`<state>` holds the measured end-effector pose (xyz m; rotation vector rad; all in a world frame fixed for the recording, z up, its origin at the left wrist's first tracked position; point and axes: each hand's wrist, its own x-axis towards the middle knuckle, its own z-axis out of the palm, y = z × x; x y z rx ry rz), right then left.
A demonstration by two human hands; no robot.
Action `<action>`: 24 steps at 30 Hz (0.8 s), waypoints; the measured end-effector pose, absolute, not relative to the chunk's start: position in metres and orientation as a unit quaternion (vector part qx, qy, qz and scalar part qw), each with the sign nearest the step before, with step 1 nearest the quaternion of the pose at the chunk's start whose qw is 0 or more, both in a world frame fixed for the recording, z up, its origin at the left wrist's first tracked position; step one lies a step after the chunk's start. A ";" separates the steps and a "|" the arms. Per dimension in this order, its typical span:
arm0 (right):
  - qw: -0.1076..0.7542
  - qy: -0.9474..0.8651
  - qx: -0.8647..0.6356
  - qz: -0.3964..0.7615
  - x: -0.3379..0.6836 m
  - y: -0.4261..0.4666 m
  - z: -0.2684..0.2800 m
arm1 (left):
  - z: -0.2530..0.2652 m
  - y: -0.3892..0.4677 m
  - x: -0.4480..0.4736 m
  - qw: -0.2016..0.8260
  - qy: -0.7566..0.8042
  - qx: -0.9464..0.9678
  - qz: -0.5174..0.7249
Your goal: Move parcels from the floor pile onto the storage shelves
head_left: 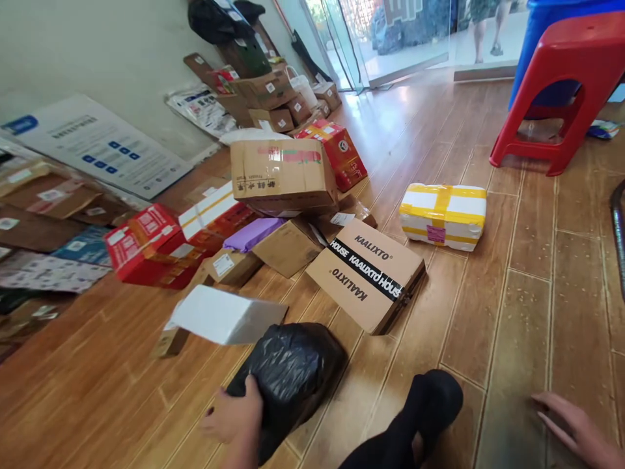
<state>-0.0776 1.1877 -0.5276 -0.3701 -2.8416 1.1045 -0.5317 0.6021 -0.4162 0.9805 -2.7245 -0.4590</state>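
My left hand [235, 412] is closed on the near left edge of a black plastic parcel [297, 365], thumb pressed against the wrap. Its other fingers are partly hidden and slightly blurred. Just behind this parcel a white parcel [224, 314] lies tilted. Farther right is a flat brown carton [354, 305] with a black tape band marked KAALIXTO. At the lower right edge my right hand [576, 423] hangs low above the wooden floor, fingers stretched out and holding nothing.
My black-clad leg and foot [434, 397] lie between the hands. A white box with yellow tape [443, 225] sits beyond. Red boxes [146, 244], a large brown carton [283, 172] and a purple parcel [254, 233] form a pile. A red stool [581, 71] stands at right.
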 end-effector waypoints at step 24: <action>0.089 -0.927 -0.009 0.364 -0.213 1.121 -0.467 | -0.423 0.671 -0.527 0.116 -0.983 0.129 -0.061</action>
